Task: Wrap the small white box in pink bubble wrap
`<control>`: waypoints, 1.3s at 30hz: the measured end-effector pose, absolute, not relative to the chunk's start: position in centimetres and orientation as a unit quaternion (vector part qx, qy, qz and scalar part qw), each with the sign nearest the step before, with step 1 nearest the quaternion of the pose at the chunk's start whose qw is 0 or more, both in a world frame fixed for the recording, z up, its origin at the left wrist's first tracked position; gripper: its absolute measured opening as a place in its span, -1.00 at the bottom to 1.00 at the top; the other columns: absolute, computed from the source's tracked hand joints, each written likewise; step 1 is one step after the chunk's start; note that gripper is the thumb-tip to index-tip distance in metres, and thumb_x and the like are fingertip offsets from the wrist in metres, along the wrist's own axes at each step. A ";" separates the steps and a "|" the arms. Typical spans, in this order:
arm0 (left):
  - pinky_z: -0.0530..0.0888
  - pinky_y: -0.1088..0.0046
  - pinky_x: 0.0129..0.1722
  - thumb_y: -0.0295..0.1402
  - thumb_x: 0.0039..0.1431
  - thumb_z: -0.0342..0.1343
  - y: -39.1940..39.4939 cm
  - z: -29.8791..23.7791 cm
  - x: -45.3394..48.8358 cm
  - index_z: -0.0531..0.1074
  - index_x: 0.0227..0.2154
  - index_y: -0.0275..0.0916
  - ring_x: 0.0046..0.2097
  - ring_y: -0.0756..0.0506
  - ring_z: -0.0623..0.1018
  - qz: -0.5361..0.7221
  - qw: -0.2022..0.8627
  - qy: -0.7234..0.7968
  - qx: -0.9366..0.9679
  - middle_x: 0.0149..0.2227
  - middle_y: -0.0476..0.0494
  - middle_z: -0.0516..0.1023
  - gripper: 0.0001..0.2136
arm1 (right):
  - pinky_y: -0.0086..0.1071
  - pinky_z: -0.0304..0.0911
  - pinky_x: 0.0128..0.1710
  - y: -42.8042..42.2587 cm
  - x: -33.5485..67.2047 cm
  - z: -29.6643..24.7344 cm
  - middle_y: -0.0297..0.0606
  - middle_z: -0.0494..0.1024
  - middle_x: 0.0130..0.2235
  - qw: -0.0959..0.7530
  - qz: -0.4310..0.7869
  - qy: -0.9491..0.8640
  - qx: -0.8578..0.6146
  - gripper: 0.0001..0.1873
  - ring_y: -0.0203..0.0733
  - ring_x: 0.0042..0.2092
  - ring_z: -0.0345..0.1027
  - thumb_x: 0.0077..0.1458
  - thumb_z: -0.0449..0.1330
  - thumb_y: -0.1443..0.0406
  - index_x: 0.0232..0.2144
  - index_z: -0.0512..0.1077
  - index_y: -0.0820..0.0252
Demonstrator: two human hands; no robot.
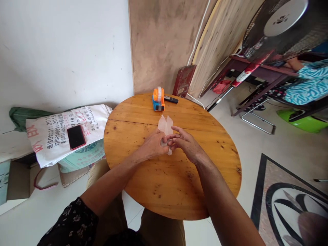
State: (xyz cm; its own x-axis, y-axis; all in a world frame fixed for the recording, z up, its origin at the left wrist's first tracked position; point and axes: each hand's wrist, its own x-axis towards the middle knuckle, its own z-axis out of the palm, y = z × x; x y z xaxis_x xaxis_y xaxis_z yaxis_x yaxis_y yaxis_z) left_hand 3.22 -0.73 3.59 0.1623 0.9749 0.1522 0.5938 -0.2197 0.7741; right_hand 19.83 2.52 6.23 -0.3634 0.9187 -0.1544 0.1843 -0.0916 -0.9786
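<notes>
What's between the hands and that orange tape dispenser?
Head view: only the clear plastic piece that the left hand and right hand touch, then bare table up to the tape dispenser.

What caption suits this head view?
Left hand and right hand handle a clear plastic piece on a round wooden table, tape dispenser beyond.

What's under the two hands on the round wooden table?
A thin translucent sheet shows on the table, its far end poking out past the left hand and right hand. The part beneath the hands is covered.
</notes>
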 end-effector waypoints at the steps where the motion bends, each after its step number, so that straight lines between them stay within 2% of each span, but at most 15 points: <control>1: 0.44 0.39 -0.19 -0.39 0.00 0.23 -0.8 3.6 3.2 0.40 -0.38 -0.22 -0.23 -0.06 0.46 0.332 0.289 0.552 0.708 -0.23 -0.06 0.44 -0.87 | -0.32 0.34 -0.42 2.8 19.9 6.1 -0.14 0.59 -0.16 0.329 0.559 -0.601 -0.467 -0.33 -0.16 -0.31 0.45 -0.11 0.19 0.33 0.12 0.26 0.20; 4: 0.45 0.35 -0.12 -0.43 -0.03 0.21 -0.8 3.5 3.2 0.40 -0.38 -0.22 -0.17 -0.09 0.46 0.339 0.280 0.548 0.711 -0.19 -0.09 0.41 -0.87 | -0.28 0.38 -0.32 4.8 20.3 5.5 -0.13 0.57 -0.09 0.371 0.467 -0.645 -0.477 -0.47 -0.11 -0.18 0.45 -0.05 0.20 0.28 0.04 0.36 0.17; 6: 0.45 0.30 -0.06 -0.44 -0.05 0.21 -0.7 3.3 3.3 0.39 -0.39 -0.22 -0.09 -0.14 0.44 0.340 0.257 0.548 0.720 -0.16 -0.13 0.40 -0.86 | -0.17 0.40 -0.12 7.0 20.6 5.0 -0.14 0.56 -0.05 0.393 0.400 -0.677 -0.476 -0.53 -0.07 -0.06 0.44 -0.02 0.18 0.28 0.00 0.39 0.14; 8: 0.43 0.23 0.01 -0.43 -0.07 0.22 -0.5 3.0 3.3 0.39 -0.40 -0.22 -0.02 -0.20 0.42 0.337 0.236 0.544 0.731 -0.12 -0.17 0.39 -0.85 | -0.07 0.30 0.08 9.6 20.6 4.5 -0.14 0.56 -0.05 0.403 0.344 -0.701 -0.477 -0.51 -0.06 -0.01 0.42 -0.06 0.18 0.33 -0.01 0.41 0.15; 10: 0.40 0.17 0.09 -0.42 -0.08 0.22 -0.3 2.8 3.3 0.39 -0.40 -0.23 0.06 -0.24 0.40 0.334 0.230 0.532 0.743 -0.04 -0.22 0.39 -0.85 | -0.05 0.23 0.15 11.9 20.3 4.1 -0.10 0.55 -0.02 0.402 0.314 -0.710 -0.485 -0.45 -0.03 0.05 0.39 -0.13 0.20 0.37 0.00 0.40 0.18; 13: 0.32 0.13 0.21 -0.45 -0.07 0.21 -0.1 2.7 3.2 0.36 -0.41 -0.22 0.23 -0.27 0.32 0.334 0.248 0.514 0.750 0.14 -0.27 0.34 -0.84 | -0.07 0.30 0.06 14.3 19.3 3.2 -0.08 0.56 -0.05 0.397 0.348 -0.697 -0.485 -0.43 0.02 0.04 0.39 -0.18 0.24 0.33 -0.01 0.40 0.21; 16: 0.30 0.13 0.24 -0.48 -0.07 0.19 -0.1 2.8 3.2 0.33 -0.39 -0.21 0.30 -0.26 0.28 0.329 0.280 0.519 0.737 0.19 -0.26 0.35 -0.82 | -0.16 0.35 -0.07 15.1 18.8 2.2 -0.21 0.58 -0.22 0.409 0.400 -0.683 -0.453 -0.55 -0.07 -0.13 0.45 -0.17 0.22 0.30 -0.13 0.44 0.20; 20: 0.32 0.13 0.23 -0.48 -0.08 0.17 0.0 2.6 3.3 0.29 -0.39 -0.19 0.28 -0.25 0.33 0.330 0.292 0.515 0.735 0.07 -0.22 0.46 -0.81 | -0.23 0.34 -0.11 15.0 19.2 1.4 -0.31 0.55 -0.33 0.438 0.407 -0.679 -0.426 -0.69 -0.17 -0.25 0.43 -0.12 0.19 0.25 -0.24 0.46 0.18; 24: 0.38 0.12 0.15 -0.45 -0.06 0.14 0.0 2.5 3.3 0.27 -0.40 -0.19 0.21 -0.26 0.39 0.337 0.292 0.509 0.736 -0.11 -0.17 0.51 -0.83 | -0.28 0.33 -0.18 14.8 19.4 1.5 -0.31 0.54 -0.31 0.462 0.392 -0.686 -0.404 -0.67 -0.20 -0.27 0.41 -0.07 0.20 0.20 -0.21 0.46 0.17; 29: 0.38 0.11 0.16 -0.44 -0.07 0.14 -0.1 2.7 3.3 0.27 -0.40 -0.18 0.19 -0.26 0.42 0.334 0.295 0.511 0.735 -0.16 -0.16 0.51 -0.83 | -0.26 0.32 -0.17 15.0 18.9 1.3 -0.25 0.55 -0.26 0.446 0.321 -0.725 -0.415 -0.66 -0.14 -0.22 0.41 -0.05 0.18 0.21 -0.18 0.49 0.19; 32: 0.34 0.09 0.21 -0.44 -0.08 0.15 -0.3 2.8 3.4 0.30 -0.38 -0.19 0.25 -0.28 0.36 0.330 0.278 0.518 0.739 0.02 -0.26 0.48 -0.83 | -0.22 0.34 -0.15 15.3 18.7 0.5 -0.23 0.56 -0.28 0.414 0.284 -0.751 -0.429 -0.67 -0.12 -0.22 0.43 -0.03 0.15 0.24 -0.19 0.49 0.19; 35: 0.25 0.01 0.27 -0.45 -0.10 0.16 -0.4 2.8 3.6 0.36 -0.21 -0.22 0.31 -0.32 0.28 0.336 0.238 0.521 0.748 0.28 -0.35 0.27 -0.69 | -0.16 0.33 -0.09 15.6 18.3 -0.5 -0.24 0.59 -0.27 0.375 0.227 -0.779 -0.448 -0.69 -0.09 -0.21 0.43 -0.02 0.14 0.30 -0.18 0.50 0.15; 37: 0.20 -0.01 0.30 -0.44 -0.09 0.15 -0.4 2.7 3.6 0.38 -0.10 -0.21 0.32 -0.32 0.26 0.338 0.211 0.507 0.765 0.32 -0.31 0.23 -0.60 | -0.12 0.32 -0.06 15.6 18.0 -1.1 -0.26 0.59 -0.30 0.356 0.208 -0.790 -0.453 -0.69 -0.07 -0.21 0.43 -0.05 0.16 0.34 -0.19 0.52 0.14; 39: 0.20 0.01 0.29 -0.43 -0.06 0.12 -0.4 2.6 3.6 0.40 -0.08 -0.19 0.29 -0.30 0.30 0.333 0.199 0.488 0.782 0.26 -0.25 0.35 -0.61 | -0.07 0.30 -0.03 15.5 17.9 -1.2 -0.25 0.59 -0.32 0.345 0.200 -0.794 -0.459 -0.68 -0.04 -0.20 0.43 -0.08 0.19 0.35 -0.19 0.53 0.13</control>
